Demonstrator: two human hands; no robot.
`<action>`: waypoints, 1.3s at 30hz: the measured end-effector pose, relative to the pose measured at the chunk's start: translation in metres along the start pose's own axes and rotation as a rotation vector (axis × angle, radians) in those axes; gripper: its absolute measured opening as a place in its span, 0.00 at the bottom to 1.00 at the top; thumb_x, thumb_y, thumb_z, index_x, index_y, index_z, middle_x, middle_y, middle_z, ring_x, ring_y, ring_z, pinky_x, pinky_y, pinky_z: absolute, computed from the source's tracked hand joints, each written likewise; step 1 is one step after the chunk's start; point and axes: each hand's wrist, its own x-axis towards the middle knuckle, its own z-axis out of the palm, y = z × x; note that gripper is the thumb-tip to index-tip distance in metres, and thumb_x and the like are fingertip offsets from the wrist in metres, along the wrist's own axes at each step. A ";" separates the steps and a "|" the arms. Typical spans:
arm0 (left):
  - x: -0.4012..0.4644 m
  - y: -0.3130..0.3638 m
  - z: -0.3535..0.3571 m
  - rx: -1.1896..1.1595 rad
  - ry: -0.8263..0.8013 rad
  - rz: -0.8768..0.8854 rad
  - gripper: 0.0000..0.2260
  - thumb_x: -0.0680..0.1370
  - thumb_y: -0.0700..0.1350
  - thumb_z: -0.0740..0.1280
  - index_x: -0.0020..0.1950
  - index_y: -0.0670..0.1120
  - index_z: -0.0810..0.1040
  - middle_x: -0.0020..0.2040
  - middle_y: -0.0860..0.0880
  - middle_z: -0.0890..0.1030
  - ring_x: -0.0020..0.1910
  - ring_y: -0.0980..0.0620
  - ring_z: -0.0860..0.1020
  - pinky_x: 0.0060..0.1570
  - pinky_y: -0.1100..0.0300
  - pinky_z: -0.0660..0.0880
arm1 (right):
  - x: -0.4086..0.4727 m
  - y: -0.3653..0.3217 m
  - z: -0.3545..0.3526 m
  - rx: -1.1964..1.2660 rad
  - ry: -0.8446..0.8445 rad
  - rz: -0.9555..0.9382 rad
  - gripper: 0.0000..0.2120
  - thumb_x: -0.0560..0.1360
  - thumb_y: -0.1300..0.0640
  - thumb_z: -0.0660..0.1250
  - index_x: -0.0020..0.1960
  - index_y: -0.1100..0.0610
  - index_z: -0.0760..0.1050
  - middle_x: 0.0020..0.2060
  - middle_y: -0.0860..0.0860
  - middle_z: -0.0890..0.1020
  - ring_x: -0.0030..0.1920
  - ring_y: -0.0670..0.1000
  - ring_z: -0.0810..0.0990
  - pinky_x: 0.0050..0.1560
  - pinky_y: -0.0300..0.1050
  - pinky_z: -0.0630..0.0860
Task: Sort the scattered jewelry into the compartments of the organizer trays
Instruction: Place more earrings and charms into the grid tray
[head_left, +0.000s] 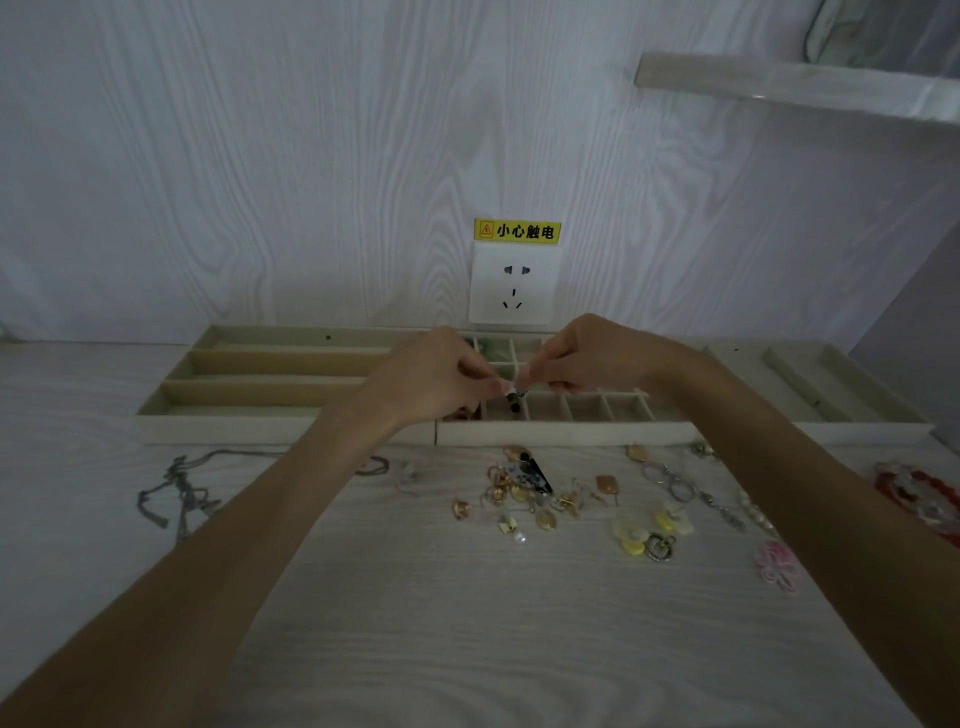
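So there's a tiny dark piece of jewelry (515, 396), too small to make out properly, held up over the gridded organizer tray (571, 431) in the middle. The left hand (436, 379) and right hand (587, 358) meet right over it, fingers of both curled in and pinching it between the tips, pretty much touching each other.

That gridded tray has small square compartments, a few at the back with greenish bits in them. Just to its left sits a tray with long slots (249, 421), and another long-slot tray (831, 384) is off to the right, all three lined up against the wall.

In front of the trays the rest of the stuff is scattered over the pale wood-grain bench (441, 623): a silver chain necklace (179, 493) on the left, a cluster of gold earrings (519, 493) in the middle, yellow flower pieces (652, 525) and a pink flower piece (776, 564) further right, plus a red and white beaded bracelet (922, 499) at the far right edge.

On the wall behind there's a white power socket (514, 283) with a yellow warning sticker (517, 230) above it.
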 end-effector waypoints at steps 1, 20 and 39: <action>0.000 0.000 0.000 0.015 0.005 0.002 0.07 0.74 0.51 0.70 0.45 0.50 0.85 0.34 0.50 0.83 0.30 0.54 0.77 0.33 0.59 0.71 | 0.002 0.000 0.001 -0.016 -0.003 0.005 0.10 0.73 0.51 0.70 0.36 0.55 0.79 0.28 0.48 0.74 0.28 0.43 0.70 0.35 0.35 0.68; 0.016 0.008 -0.004 0.212 -0.110 -0.125 0.08 0.71 0.50 0.73 0.47 0.48 0.86 0.40 0.50 0.84 0.39 0.51 0.79 0.40 0.58 0.74 | 0.012 -0.001 -0.002 0.094 -0.034 0.032 0.08 0.74 0.63 0.68 0.52 0.64 0.80 0.34 0.52 0.80 0.32 0.43 0.78 0.31 0.28 0.75; 0.027 0.013 -0.005 0.224 -0.075 -0.166 0.10 0.65 0.49 0.78 0.43 0.49 0.84 0.37 0.52 0.79 0.40 0.53 0.77 0.34 0.63 0.68 | 0.018 -0.002 -0.001 0.092 -0.063 0.053 0.07 0.73 0.65 0.69 0.49 0.67 0.80 0.36 0.55 0.82 0.29 0.44 0.81 0.36 0.34 0.80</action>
